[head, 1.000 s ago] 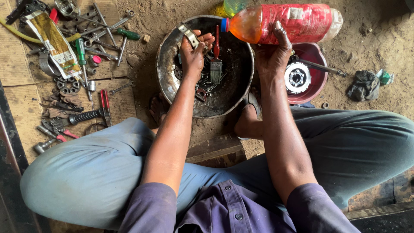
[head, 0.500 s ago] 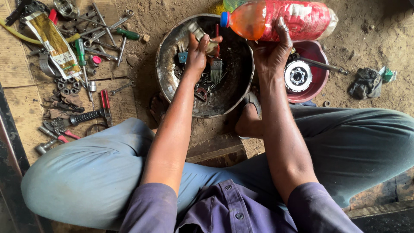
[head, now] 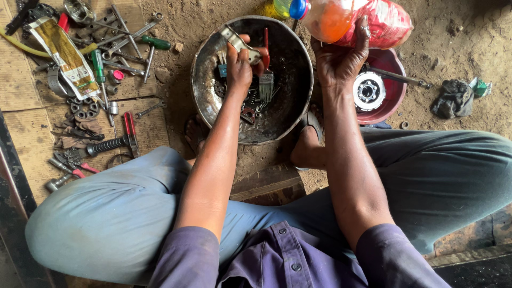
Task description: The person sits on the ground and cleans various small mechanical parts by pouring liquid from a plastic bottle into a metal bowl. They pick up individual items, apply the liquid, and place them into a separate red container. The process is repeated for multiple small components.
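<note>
Left hand (head: 240, 64) is over the dark metal basin (head: 205, 69), fingers pinched around a small flat metal part (head: 236, 40) held just above the brushes and oily bits inside. Right hand (head: 341, 58) grips a tilted plastic bottle (head: 357, 21) of orange liquid beside the basin's rim, with a red bowl (head: 392, 61) holding a round clutch piece (head: 368, 90) just beneath, on the dirt floor.

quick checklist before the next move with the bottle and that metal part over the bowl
1. Left hand grip on the small metal part: ok, pinched over the bowl.
2. Right hand grip on the plastic bottle: ok, lying sideways.
3. Blue cap on the bottle: ok; tightness cannot tell.
4. Metal bowl under the part: ok.
5. Brush in the bowl within reach: ok.
</note>
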